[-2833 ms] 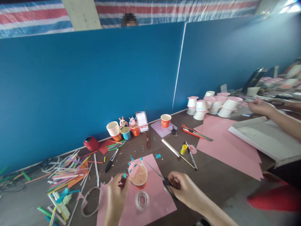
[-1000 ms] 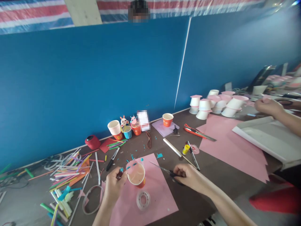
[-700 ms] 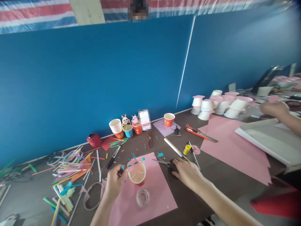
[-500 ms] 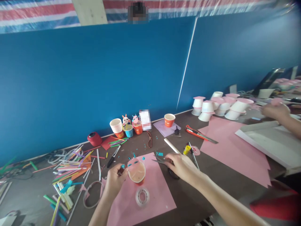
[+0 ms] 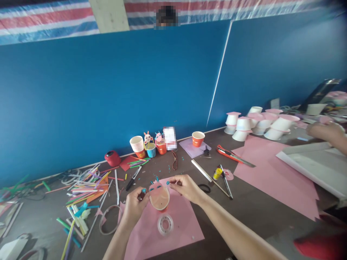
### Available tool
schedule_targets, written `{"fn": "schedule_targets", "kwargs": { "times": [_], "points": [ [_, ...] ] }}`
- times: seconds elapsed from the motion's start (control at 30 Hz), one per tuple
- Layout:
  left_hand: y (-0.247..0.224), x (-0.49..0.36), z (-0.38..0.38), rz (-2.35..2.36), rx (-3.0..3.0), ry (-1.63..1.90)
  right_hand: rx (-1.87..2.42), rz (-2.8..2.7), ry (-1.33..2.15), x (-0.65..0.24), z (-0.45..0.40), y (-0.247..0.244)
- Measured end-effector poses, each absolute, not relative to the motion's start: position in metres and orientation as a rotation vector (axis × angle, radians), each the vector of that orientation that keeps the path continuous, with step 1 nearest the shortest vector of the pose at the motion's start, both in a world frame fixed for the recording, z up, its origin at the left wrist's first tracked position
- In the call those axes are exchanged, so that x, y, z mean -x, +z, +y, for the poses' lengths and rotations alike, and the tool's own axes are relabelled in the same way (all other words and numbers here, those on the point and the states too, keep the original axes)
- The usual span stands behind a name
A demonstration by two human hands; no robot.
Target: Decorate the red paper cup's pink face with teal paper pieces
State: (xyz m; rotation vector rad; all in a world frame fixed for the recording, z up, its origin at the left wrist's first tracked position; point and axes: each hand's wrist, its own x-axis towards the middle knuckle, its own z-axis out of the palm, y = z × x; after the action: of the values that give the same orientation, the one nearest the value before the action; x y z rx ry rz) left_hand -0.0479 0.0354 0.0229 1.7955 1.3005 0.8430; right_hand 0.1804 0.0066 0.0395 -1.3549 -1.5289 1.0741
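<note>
An orange paper cup (image 5: 159, 202) stands on a pink sheet (image 5: 187, 225), with a pink paper face (image 5: 155, 186) with blue ears at its back rim. At the cup's left, my left hand (image 5: 135, 203) is closed, a small blue piece (image 5: 144, 190) showing at its fingertips. My right hand (image 5: 185, 187) reaches to the cup's right side, finger and thumb closed at another small blue piece (image 5: 168, 183). A black loop (image 5: 204, 188), like a scissors handle, shows beyond my right wrist; the rest is hidden. A clear tape roll (image 5: 165, 224) lies in front of the cup.
Straws and paper strips (image 5: 89, 186) litter the left, near a tape ring (image 5: 110, 219). Stacked cups (image 5: 137, 144) and finished cup figures (image 5: 150, 148) stand at the back. On the right are an orange cutter (image 5: 234, 156), pink sheets (image 5: 273, 177) and a co-worker's hand (image 5: 325, 131).
My right hand has let go of the scissors and moved left to the small blue piece by the cup. My left hand stays beside the cup. The view has shifted slightly.
</note>
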Motion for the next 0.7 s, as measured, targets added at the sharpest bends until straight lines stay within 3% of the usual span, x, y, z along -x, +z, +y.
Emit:
{"fn": "schedule_targets", "kwargs": {
  "times": [0.7],
  "points": [
    [0.022, 0.046, 0.036, 1.286, -1.803, 0.811, 1.327, -1.358, 1.165, -0.175, 0.01, 0.03]
  ]
}}
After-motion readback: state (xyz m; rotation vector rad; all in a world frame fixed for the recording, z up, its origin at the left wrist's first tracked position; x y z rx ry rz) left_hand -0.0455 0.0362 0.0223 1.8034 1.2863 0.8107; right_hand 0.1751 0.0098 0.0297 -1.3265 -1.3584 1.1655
